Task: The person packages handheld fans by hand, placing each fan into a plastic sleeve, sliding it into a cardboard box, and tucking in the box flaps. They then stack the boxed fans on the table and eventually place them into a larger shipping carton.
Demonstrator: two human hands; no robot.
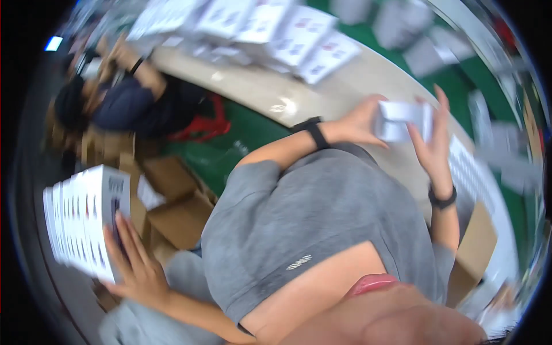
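Note:
A small white box is held between my two hands over the pale worktable. My left hand, wearing a dark wristband, grips its left side with fingers closed round the edge. On the other side, my right hand, also banded at the wrist, has its thumb against the box's near face. One right finger points up past the box; the others are partly hidden behind it. Blur hides the details of the box's end and flaps.
Rows of printed white boxes stand along the worktable. At lower left, another person's hand supports a row of white boxes beside open cartons. A co-worker in dark clothes is farther left. Another carton is at my right.

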